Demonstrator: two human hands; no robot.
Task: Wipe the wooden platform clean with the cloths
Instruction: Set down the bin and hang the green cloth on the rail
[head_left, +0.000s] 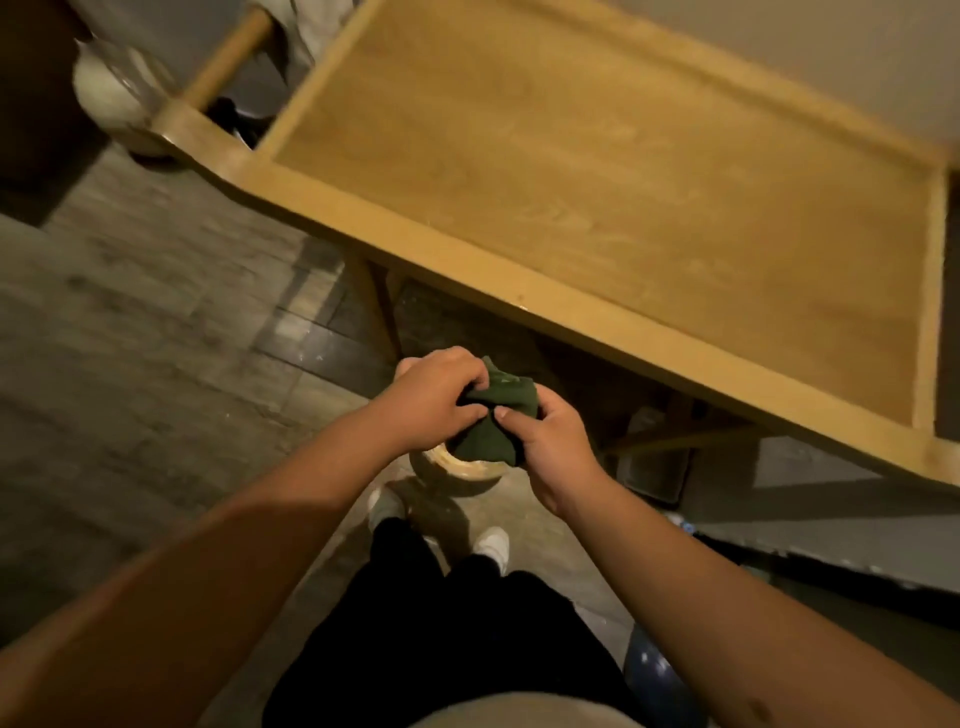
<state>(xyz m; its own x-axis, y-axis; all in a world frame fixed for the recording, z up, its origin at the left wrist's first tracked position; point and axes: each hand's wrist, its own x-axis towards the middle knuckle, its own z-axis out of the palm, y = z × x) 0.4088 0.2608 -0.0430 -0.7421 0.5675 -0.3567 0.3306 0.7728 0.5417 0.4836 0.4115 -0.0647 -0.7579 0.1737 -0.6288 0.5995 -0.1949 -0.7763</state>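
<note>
At lower centre, your left hand (434, 397) and right hand (550, 447) both pinch 1 dark green cloth (496, 421), bunched between them above a pale round container (457, 467) on the floor (its contents are hidden by your hands). The wooden platform (597, 171) fills the upper right of the frame, bare and well apart from the cloth. To do this step well, I'd fold the cloth into a flat pad before lifting it, so a broad face meets the wood and reaches along the raised rim. The task mentions cloths, yet only 1 shows. The blurred pale shape at upper left is hard to identify, and the platform's right end is cut off.
</note>
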